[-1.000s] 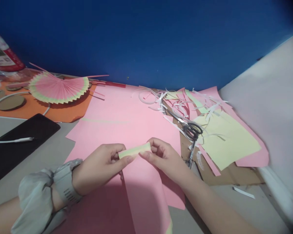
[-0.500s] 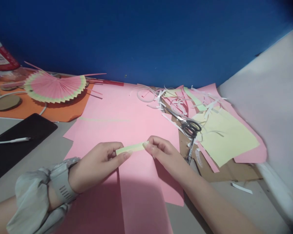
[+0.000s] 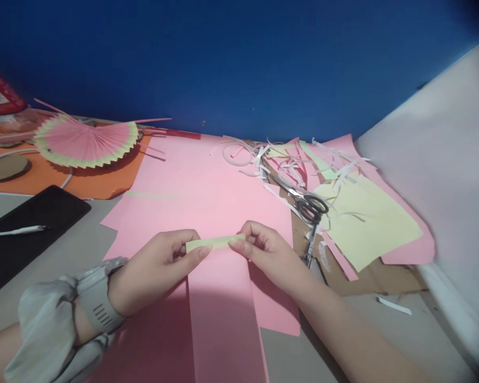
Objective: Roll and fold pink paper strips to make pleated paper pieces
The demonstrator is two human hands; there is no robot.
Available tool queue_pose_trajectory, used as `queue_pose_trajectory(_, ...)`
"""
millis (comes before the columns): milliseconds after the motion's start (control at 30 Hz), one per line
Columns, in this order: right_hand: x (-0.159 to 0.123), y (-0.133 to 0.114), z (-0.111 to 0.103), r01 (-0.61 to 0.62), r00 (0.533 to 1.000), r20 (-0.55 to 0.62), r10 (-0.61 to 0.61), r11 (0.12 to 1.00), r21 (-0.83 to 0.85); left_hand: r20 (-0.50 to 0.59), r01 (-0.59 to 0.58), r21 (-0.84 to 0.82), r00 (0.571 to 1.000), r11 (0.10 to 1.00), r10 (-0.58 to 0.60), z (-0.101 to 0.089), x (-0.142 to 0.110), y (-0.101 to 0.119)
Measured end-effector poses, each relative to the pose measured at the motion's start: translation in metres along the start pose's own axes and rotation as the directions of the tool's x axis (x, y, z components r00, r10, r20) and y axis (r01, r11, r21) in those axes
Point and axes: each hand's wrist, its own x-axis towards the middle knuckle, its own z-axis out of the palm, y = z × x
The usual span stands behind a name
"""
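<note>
A pale yellow-green paper strip edges the top of a long pink paper band that runs down toward me. My left hand, with a grey watch on the wrist, pinches the strip's left end. My right hand pinches its right end. Both hands hover over a large pink sheet on the table.
Black-handled scissors lie right of my hands among paper scraps, yellow paper and brown cardboard. A pink pleated fan rests on orange paper at the back left. A black tablet with a white cable lies left. A blue wall stands behind.
The strip has levelled from tilted to nearly horizontal, and both hands have shifted slightly left with it. The view has drifted a little.
</note>
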Motion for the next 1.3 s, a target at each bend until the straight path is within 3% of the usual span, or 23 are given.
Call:
queue_pose_trajectory(600,-0.0017,-0.0011,-0.0014,0.046,0.999,-0.007,-0.047,0.989,-0.143,-0.043,0.008,-0.026,0.999,1.000,-0.009,0.0018,-0.0005,-0.0010)
queue_pose_trajectory(967,0.0008,-0.0014,0.0001,0.046,0.998,-0.040,-0.052,0.989,-0.142,-0.038,0.056,-0.027,0.998,0.998,-0.057,0.0016,-0.0017,-0.0003)
queue_pose_trajectory(1200,-0.0013,-0.0032,-0.0009,0.078,0.992,-0.081,-0.093,0.982,-0.172,-0.085,-0.069,-0.027,0.994,0.997,0.067,0.0018,-0.0015,-0.0003)
queue_pose_trajectory(1300,-0.0012,-0.0036,-0.0008,0.077,0.988,-0.119,-0.099,0.982,-0.172,-0.096,-0.063,-0.016,0.993,0.998,0.062,0.0016,-0.0015,-0.0015)
